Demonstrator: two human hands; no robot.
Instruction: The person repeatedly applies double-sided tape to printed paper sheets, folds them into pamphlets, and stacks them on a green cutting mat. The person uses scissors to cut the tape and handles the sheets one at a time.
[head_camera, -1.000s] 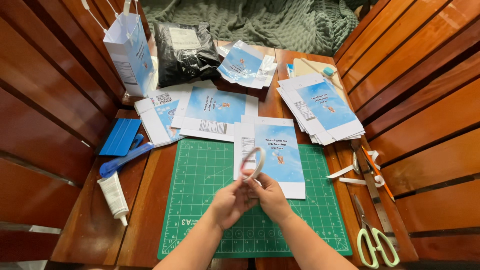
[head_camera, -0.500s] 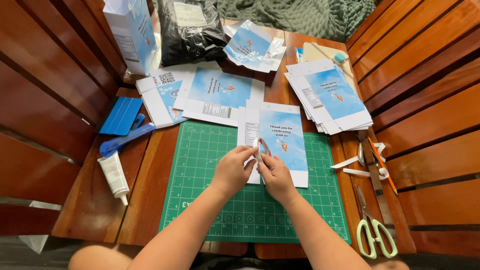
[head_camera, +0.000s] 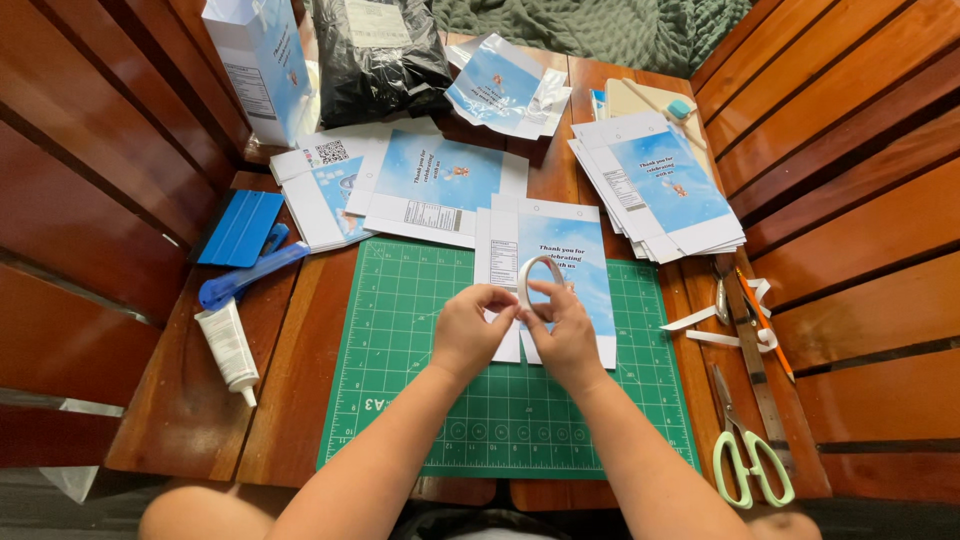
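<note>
My left hand (head_camera: 470, 330) and my right hand (head_camera: 565, 335) meet over a green cutting mat (head_camera: 420, 400). Between their fingertips they hold a small white roll of tape (head_camera: 533, 283), standing on edge. Under the hands lies a flat, unfolded paper box with a light-blue printed panel (head_camera: 560, 260), resting on the mat's far edge.
A stack of similar flat printed boxes (head_camera: 660, 185) lies at the right, more sheets (head_camera: 430, 185) behind the mat. A glue tube (head_camera: 228, 350), blue cutter (head_camera: 250, 275) and blue scraper (head_camera: 238, 228) lie left. Green-handled scissors (head_camera: 745, 450), a ruler and paper strips (head_camera: 720, 325) lie right. Wooden slats wall both sides.
The view has shifted down a little. Both hands moved up the mat over the printed box, still holding the tape roll between them.
</note>
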